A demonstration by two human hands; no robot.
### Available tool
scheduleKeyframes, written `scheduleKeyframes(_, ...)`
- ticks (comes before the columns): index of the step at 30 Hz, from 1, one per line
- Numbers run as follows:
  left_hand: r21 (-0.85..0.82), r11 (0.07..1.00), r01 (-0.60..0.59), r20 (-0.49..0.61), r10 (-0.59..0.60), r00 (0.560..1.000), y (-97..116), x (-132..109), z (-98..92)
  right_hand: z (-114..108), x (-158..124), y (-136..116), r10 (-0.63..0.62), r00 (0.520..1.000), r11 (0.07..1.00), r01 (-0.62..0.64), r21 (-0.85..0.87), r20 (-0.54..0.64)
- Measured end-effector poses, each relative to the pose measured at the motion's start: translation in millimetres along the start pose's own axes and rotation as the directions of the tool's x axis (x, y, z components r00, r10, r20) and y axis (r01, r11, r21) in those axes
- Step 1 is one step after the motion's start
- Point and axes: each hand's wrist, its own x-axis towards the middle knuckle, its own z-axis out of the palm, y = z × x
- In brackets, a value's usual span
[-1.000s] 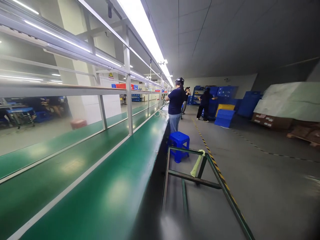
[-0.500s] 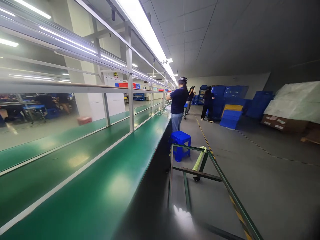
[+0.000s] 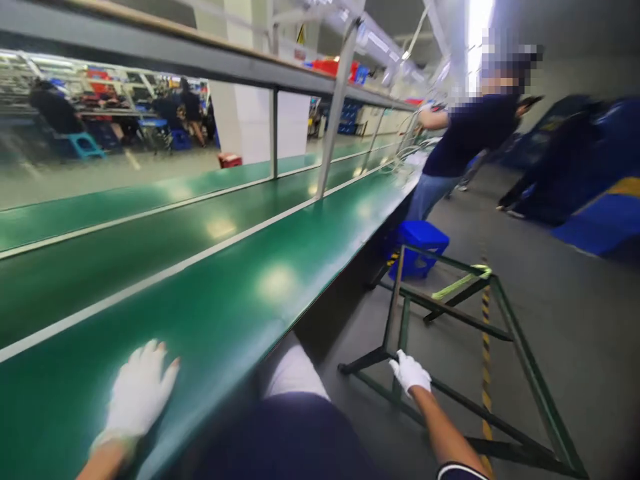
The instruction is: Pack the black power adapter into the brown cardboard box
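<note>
My left hand (image 3: 140, 387), in a white glove with bare fingertips, lies flat on the green bench top (image 3: 215, 333), fingers spread and holding nothing. On my right, my right hand (image 3: 411, 372), also white-gloved, is closed around a bar of a dark green metal frame (image 3: 533, 373). The frame stands on the floor beside the bench and has open sides and thin bars. A yellow-green strap (image 3: 460, 283) is tied at its far corner.
A blue plastic stool (image 3: 423, 243) stands just past the frame. Beyond it a person in a dark shirt (image 3: 470, 127) leans at the bench, near coiled pale cable (image 3: 403, 160). A metal post (image 3: 337, 107) rises from the bench and carries a shelf. Striped tape (image 3: 486, 363) marks the floor.
The view has tilted down and turned left. My left hand has come into view on the bench. My right hand, blurred before, now shows clearly on the frame.
</note>
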Motion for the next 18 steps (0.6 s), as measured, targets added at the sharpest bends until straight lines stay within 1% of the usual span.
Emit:
scheduleKeyframes(2, 0.063, 0.997, -0.049, 0.037, 0.046, 0.998, 10.7, 8.7, 2.2, -0.1, 5.1, -0.7, -0.007, 0.999, 1.000, 0.007, -0.014, 0.042)
scheduleKeyframes(4, 0.057, 0.994, -0.089, 0.050, 0.087, 0.995, 27.7, 24.5, 2.8, 0.1, 7.0, -0.3, -0.008, 0.998, 1.000, 0.009, -0.011, 0.058)
scheduleKeyframes(8, -0.036, 0.977, -0.209, 0.062, 0.211, 0.976, 62.4, 53.5, -2.3, -1.2, 4.6, 0.6, -0.011, 0.999, 1.000, 0.010, 0.015, 0.034)
scheduleKeyframes(12, -0.136, 0.936, -0.326, 0.076, 0.338, 0.938, 85.4, 68.7, -6.5, -3.2, 0.6, -4.8, -0.018, 1.000, 0.999, 0.018, 0.042, -0.010)
scheduleKeyframes(15, -0.188, 0.909, -0.373, 0.098, 0.395, 0.914, 94.7, 71.2, -6.9, -1.7, -7.8, -20.7, -0.025, 0.997, 0.998, 0.028, 0.049, -0.070)
scheduleKeyframes(18, -0.220, 0.902, -0.372, 0.131, 0.405, 0.905, 97.9, 68.2, -4.4, -3.4, -25.1, -48.6, -0.067, 0.980, 0.993, 0.083, 0.079, -0.187)
